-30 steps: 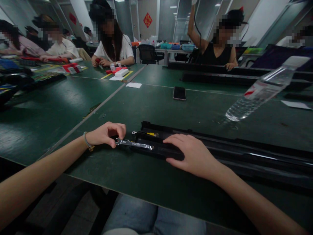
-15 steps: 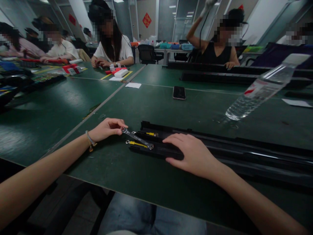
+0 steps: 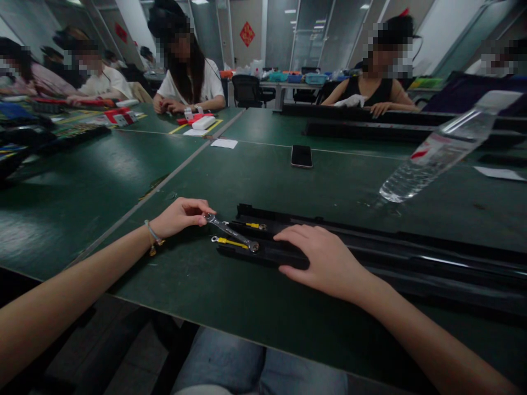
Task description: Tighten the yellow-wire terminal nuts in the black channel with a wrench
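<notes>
My left hand pinches the near end of a small silver wrench. The wrench's far end sits on the left end of a long black rail lying across the green table. A yellow-sleeved ring terminal wire pokes out below the wrench, and another yellow terminal shows above it. My right hand lies flat on the rail, fingers stretched out, pressing it down just right of the wrench.
A phone lies face up mid-table. A clear water bottle stands at the right. White paper lies near the table seam. More black rails lie at the far side. Other people sit across and to the left.
My left hand swung the wrench's handle away from me, from level to slanted, uncovering the yellow terminal below. The person opposite lowered a raised arm. My right hand stayed put.
</notes>
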`<state>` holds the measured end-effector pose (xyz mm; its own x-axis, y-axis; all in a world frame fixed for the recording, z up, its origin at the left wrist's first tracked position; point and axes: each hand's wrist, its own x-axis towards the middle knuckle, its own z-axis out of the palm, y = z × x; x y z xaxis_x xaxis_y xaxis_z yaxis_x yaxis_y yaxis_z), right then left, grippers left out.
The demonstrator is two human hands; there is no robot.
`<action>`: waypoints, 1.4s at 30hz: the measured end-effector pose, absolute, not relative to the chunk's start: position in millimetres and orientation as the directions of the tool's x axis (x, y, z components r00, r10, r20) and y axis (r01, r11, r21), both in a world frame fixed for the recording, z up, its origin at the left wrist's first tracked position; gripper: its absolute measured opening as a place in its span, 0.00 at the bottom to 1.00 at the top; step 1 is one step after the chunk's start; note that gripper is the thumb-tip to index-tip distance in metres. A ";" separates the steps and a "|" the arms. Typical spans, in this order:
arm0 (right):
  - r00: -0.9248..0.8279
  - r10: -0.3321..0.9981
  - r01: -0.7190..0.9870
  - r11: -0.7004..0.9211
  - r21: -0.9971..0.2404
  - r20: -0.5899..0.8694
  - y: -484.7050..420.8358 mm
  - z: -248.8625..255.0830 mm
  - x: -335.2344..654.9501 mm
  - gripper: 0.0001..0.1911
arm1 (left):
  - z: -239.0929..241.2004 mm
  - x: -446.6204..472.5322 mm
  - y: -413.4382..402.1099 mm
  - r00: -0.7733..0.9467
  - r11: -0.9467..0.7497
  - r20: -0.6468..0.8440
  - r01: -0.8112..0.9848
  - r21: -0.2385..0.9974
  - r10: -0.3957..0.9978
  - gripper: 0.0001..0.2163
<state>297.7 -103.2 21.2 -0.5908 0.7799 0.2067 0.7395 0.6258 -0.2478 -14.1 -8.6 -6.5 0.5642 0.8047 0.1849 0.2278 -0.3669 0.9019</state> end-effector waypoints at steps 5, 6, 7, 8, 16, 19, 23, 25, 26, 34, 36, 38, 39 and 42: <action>-0.594 0.776 0.735 0.631 -0.249 0.213 -104.0 21.6 298.1 0.20 | -6.9 -14.9 -10.0 0.576 -0.349 0.180 0.197 0.916 0.798 0.05; -0.595 0.775 0.734 0.632 -0.248 0.212 -104.2 21.8 298.1 0.20 | -7.2 -15.3 -10.3 0.583 -0.350 0.184 0.186 0.918 0.792 0.06; -0.596 0.775 0.735 0.632 -0.247 0.212 -104.3 21.9 298.1 0.20 | -7.4 -15.8 -10.5 0.590 -0.351 0.188 0.174 0.920 0.785 0.06; -0.596 0.774 0.734 0.633 -0.245 0.213 -104.4 22.1 298.1 0.20 | -7.7 -16.4 -10.7 0.600 -0.351 0.191 0.162 0.922 0.777 0.07; -0.597 0.772 0.734 0.636 -0.238 0.219 -105.0 21.8 298.1 0.20 | -10.2 -21.1 -11.0 0.712 -0.304 0.190 0.035 0.952 0.676 0.10; -0.597 0.774 0.738 0.633 -0.232 0.212 -105.0 21.9 298.1 0.20 | -10.4 -21.6 -12.8 0.749 -0.255 0.169 0.000 0.967 0.640 0.11; -0.598 0.775 0.739 0.632 -0.235 0.203 -104.3 21.7 297.9 0.20 | -8.0 -19.5 -16.9 0.786 -0.239 0.161 -0.017 0.971 0.597 0.10; -0.599 0.773 0.737 0.634 -0.236 0.208 -103.9 21.2 297.7 0.20 | -6.0 -17.6 -18.9 0.797 -0.232 0.146 -0.007 0.973 0.586 0.11; -0.598 0.773 0.736 0.635 -0.237 0.212 -103.7 20.9 297.5 0.20 | -5.1 -16.7 -19.6 0.801 -0.230 0.139 -0.002 0.973 0.582 0.11; -0.597 0.775 0.739 0.632 -0.233 0.207 -103.7 20.6 298.2 0.20 | -4.8 -15.7 -18.5 0.811 -0.230 0.129 0.008 0.973 0.570 0.12; -0.600 0.774 0.740 0.633 -0.227 0.204 -103.8 20.8 298.1 0.20 | -6.0 -17.1 -17.3 0.807 -0.232 0.137 0.000 0.973 0.574 0.11; -0.600 0.773 0.741 0.634 -0.223 0.205 -103.7 20.8 297.7 0.20 | -7.4 -18.7 -15.7 0.794 -0.237 0.149 -0.007 0.972 0.590 0.10; -0.599 0.774 0.741 0.633 -0.223 0.205 -103.6 20.8 297.5 0.20 | -8.3 -19.5 -14.8 0.783 -0.240 0.156 -0.009 0.971 0.602 0.10; -0.598 0.774 0.740 0.633 -0.226 0.207 -103.7 20.8 297.4 0.20 | -10.5 -20.9 -11.9 0.735 -0.259 0.174 0.003 0.966 0.656 0.09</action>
<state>297.4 -103.7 20.8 -0.5983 0.7741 0.2070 0.7405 0.6328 -0.2262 -20.9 -11.9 -10.5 0.7346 0.6559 0.1739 0.0030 -0.2595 0.9658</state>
